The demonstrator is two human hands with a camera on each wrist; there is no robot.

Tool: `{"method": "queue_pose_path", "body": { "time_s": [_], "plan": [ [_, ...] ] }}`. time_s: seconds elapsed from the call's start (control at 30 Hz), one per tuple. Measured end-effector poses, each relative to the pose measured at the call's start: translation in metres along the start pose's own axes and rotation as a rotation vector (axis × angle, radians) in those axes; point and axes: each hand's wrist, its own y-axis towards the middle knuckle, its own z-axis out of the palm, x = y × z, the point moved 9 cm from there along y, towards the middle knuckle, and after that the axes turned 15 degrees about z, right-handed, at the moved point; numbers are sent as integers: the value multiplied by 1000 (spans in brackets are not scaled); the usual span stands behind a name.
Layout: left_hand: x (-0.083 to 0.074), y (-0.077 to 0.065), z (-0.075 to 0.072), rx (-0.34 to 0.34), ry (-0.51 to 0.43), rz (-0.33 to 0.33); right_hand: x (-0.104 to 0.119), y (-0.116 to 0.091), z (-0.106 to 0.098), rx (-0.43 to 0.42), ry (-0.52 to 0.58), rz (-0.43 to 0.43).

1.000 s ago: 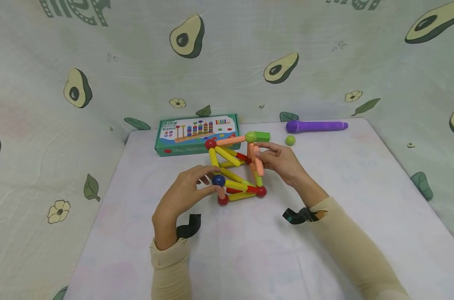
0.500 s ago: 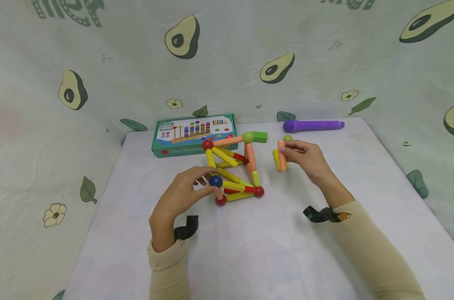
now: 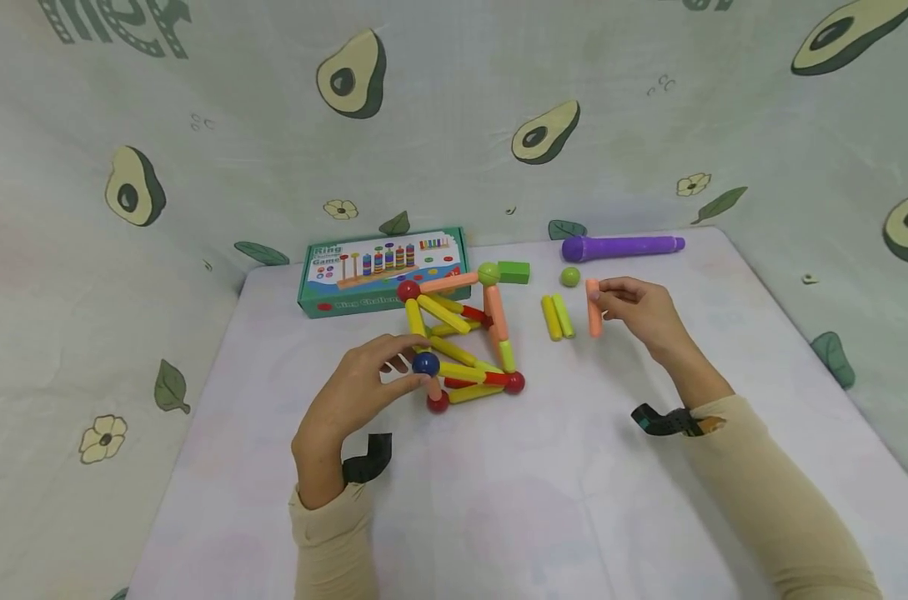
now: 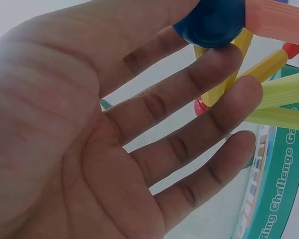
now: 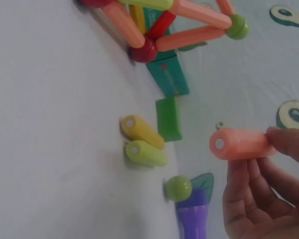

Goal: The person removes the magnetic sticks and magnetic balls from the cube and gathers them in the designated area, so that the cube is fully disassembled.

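My left hand [image 3: 363, 379] pinches a dark blue ball [image 3: 426, 364] between thumb and index finger; its other fingers spread loosely in the left wrist view. That ball is a corner of a frame built from magnetic rods and balls, with yellow rods [image 3: 454, 351], salmon rods [image 3: 496, 313], red balls [image 3: 514, 382] and a green ball [image 3: 489, 273] at the top. Off to the right, my right hand [image 3: 644, 312] pinches a loose salmon magnetic rod [image 3: 594, 308] by its side. The right wrist view shows the magnet dot on the end of this rod [image 5: 241, 144].
Between frame and right hand lie a yellow rod [image 3: 551, 317] and a lime rod [image 3: 564, 316]. A loose green ball [image 3: 570, 277], a green block [image 3: 514, 272] and a purple microphone-shaped object [image 3: 622, 247] are behind them. The Ring Challenge Game box [image 3: 382, 271] lies at the back left.
My right hand has moved right, away from the frame, carrying the salmon rod and uncovering the two loose rods. The left hand keeps its hold on the blue ball.
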Motion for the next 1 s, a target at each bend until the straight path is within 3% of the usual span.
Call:
{"method": "queue_pose_path", "body": {
  "time_s": [0.33, 0.7, 1.0],
  "plan": [
    [1, 0, 0, -6, -5, -26, 0, 23, 6, 23, -120, -27],
    [1, 1, -1, 1, 5, -44, -14, 44, 17, 36, -205, 61],
    [0, -1, 0, 1, 11, -16, -23, 53, 24, 33, -260, 98]
  ]
}}
